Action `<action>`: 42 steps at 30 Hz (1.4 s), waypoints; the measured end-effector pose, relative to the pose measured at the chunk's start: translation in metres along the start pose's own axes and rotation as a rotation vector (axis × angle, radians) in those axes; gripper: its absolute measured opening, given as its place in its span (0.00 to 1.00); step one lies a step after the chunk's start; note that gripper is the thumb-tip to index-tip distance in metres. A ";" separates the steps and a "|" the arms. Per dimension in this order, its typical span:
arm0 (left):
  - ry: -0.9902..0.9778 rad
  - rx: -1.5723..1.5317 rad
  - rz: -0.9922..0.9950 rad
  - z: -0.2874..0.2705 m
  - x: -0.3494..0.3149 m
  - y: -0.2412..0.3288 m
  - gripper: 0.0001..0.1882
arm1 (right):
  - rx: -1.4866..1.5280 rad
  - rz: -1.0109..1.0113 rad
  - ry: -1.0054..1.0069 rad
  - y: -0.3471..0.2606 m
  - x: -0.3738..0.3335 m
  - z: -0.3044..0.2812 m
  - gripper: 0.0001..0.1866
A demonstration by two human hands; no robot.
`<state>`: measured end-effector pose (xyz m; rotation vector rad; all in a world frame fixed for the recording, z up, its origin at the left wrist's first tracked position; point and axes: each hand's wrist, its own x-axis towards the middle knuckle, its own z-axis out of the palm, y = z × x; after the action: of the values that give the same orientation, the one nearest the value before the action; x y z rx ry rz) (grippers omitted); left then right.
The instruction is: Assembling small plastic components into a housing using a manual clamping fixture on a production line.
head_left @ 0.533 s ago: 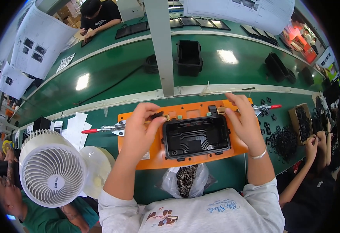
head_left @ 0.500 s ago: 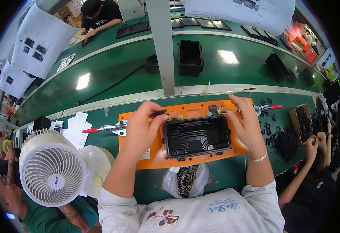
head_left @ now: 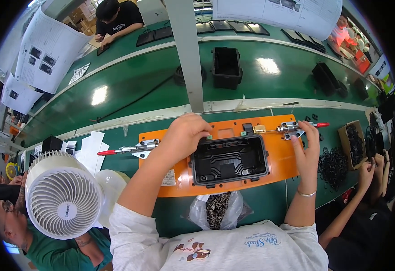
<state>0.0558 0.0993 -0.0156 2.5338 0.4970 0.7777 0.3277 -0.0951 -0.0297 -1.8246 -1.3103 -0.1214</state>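
Note:
A black plastic box (head_left: 230, 160) lies in an orange fixture plate (head_left: 276, 156), its hollow inside facing up. At the box's far left corner is my left hand (head_left: 186, 135), its fingers bent together; whatever they pinch is hidden behind them. My right hand (head_left: 308, 151) is beside the plate's right end, thumb and fingers apart with nothing between them, close to a toggle clamp with a red handle (head_left: 292, 129). A black latch piece (head_left: 248, 128) stands at the box's far edge, next to a small brass-coloured block (head_left: 259, 128). On the left, another toggle clamp (head_left: 145, 148) is fixed to the plate.
In front of the plate sits a clear bag of metal pins (head_left: 217, 210). A white fan (head_left: 64, 201) stands at left. Black small parts (head_left: 332, 169) lie in a pile at right, by a cardboard box (head_left: 352, 144) and a co-worker's hands (head_left: 372, 168). Another black box (head_left: 226, 67) is beyond the rail.
My left hand has moved right to the box's corner, and the small dark piece it held is now out of sight. My right hand has left the brass-coloured block, moving right toward the clamp.

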 end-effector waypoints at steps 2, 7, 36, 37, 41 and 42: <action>-0.013 0.016 0.025 -0.001 0.001 0.001 0.06 | -0.021 -0.002 0.026 0.005 -0.001 -0.003 0.18; -0.045 0.041 0.107 -0.002 0.002 -0.001 0.06 | -0.028 0.108 0.092 0.018 0.000 -0.007 0.20; -0.446 0.377 -0.195 0.064 0.046 0.049 0.51 | 1.749 0.949 0.576 0.186 0.075 -0.035 0.17; -0.446 0.378 -0.198 0.063 0.045 0.050 0.51 | 1.750 0.951 0.572 0.172 0.084 -0.037 0.17; -0.408 0.387 -0.200 0.059 0.039 0.047 0.42 | 1.375 0.472 0.258 0.065 0.113 -0.035 0.24; -0.388 0.389 -0.179 0.060 0.039 0.048 0.40 | 1.084 0.450 0.365 0.046 0.115 -0.034 0.24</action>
<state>0.1311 0.0588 -0.0189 2.8422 0.7851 0.1201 0.4290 -0.0385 0.0249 -1.0226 -0.4803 0.4107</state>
